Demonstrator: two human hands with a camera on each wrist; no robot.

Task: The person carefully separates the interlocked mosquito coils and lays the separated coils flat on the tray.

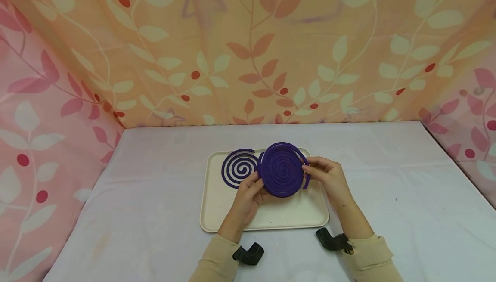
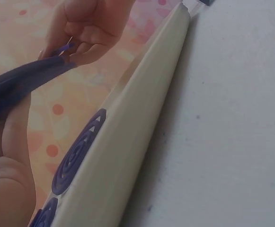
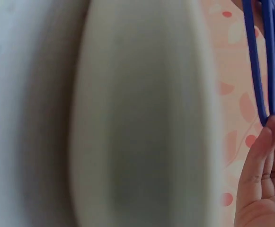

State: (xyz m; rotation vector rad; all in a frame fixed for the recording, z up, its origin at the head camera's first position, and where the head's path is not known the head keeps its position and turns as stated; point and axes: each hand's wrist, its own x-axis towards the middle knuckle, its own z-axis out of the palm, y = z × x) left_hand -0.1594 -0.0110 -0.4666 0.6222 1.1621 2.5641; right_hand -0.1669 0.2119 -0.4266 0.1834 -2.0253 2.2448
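Note:
Both hands hold up a dark purple mosquito coil [image 1: 282, 170] above a cream tray [image 1: 271, 221]. My left hand [image 1: 246, 196] grips its left edge, with the thumb on the front face. The thumb and fingers of my right hand [image 1: 327, 176] pinch the coil at its right rim, where an outer strand [image 1: 307, 181] stands apart from the tightly wound body. In the right wrist view, strands [image 3: 256, 71] fan apart above the right fingertips. Another mosquito coil [image 1: 243, 170], loosely spaced, lies at the tray's back left. A further coil [image 2: 78, 156] on the tray shows in the left wrist view, mostly hidden from the head view.
A white cloth [image 1: 155, 213] covers the table beneath the tray. Floral curtains [image 1: 248, 58] stand behind and at both sides. Small dark specks dot the tray and the cloth. A black angled wrist piece [image 1: 249, 254] sits at the left cuff, with a similar one [image 1: 332, 240] at the right.

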